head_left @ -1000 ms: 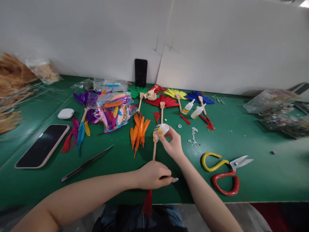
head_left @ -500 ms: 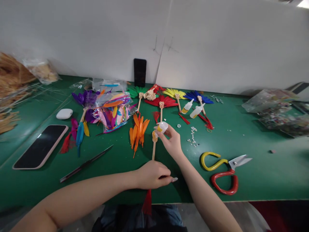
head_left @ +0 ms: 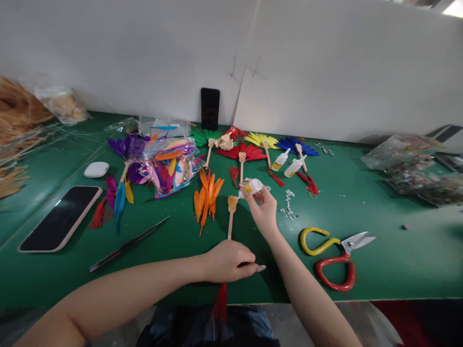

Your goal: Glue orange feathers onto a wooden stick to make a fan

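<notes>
My left hand (head_left: 231,261) is closed on the lower part of a wooden fan handle (head_left: 230,224), holding it against the table. The handle's carved head (head_left: 232,203) points away from me and looks glossy; a red tassel (head_left: 220,302) hangs from its near end over the table edge. In my right hand (head_left: 263,209) is a small white glue bottle (head_left: 254,186) with a yellow label, tipped so its nozzle points down left, just beside the head. Loose orange feathers (head_left: 208,200) lie left of the handle. Small white beads (head_left: 289,205) are scattered to its right.
Scissors (head_left: 338,258) lie at right, tweezers (head_left: 128,245) and a phone (head_left: 61,219) at left. Behind are feather fans, including a red one (head_left: 249,153) and a yellow one (head_left: 261,140), two more glue bottles (head_left: 281,159), bagged feathers (head_left: 170,168) and an upright phone (head_left: 210,108).
My right hand has drawn the glue bottle a little to the right, off the carved head, which now shows uncovered. My left hand stays in place on the handle.
</notes>
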A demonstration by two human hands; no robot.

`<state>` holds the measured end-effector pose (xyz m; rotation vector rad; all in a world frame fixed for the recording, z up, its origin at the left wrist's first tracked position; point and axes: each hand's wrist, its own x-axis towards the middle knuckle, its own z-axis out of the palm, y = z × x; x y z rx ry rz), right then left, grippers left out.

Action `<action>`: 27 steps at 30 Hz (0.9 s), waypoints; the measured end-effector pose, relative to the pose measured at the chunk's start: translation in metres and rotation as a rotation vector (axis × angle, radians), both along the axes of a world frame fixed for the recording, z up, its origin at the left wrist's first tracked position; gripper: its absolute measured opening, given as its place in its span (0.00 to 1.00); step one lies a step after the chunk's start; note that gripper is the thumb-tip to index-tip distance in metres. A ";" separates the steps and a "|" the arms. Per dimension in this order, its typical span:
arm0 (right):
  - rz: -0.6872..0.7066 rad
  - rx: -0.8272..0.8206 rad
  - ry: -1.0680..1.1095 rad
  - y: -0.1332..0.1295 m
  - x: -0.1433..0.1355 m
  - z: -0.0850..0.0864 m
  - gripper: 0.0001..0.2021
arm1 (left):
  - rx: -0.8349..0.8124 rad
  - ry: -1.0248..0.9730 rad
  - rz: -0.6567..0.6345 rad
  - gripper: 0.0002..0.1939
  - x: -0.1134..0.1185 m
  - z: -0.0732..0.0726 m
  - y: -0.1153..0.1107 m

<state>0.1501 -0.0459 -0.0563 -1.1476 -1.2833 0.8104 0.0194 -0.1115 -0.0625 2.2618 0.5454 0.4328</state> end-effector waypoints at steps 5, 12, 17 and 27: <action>0.036 -0.056 -0.004 0.000 -0.001 0.001 0.17 | -0.003 -0.011 -0.002 0.20 0.000 0.001 0.000; -0.039 -0.025 0.068 0.002 0.001 0.001 0.18 | 0.003 0.001 -0.010 0.20 0.000 0.003 0.001; -0.043 -0.049 0.036 0.003 0.001 0.000 0.18 | 0.000 -0.001 -0.010 0.20 0.000 0.001 0.000; -0.025 -0.028 -0.026 0.001 0.003 0.002 0.17 | -0.001 0.001 0.000 0.20 0.000 0.002 0.001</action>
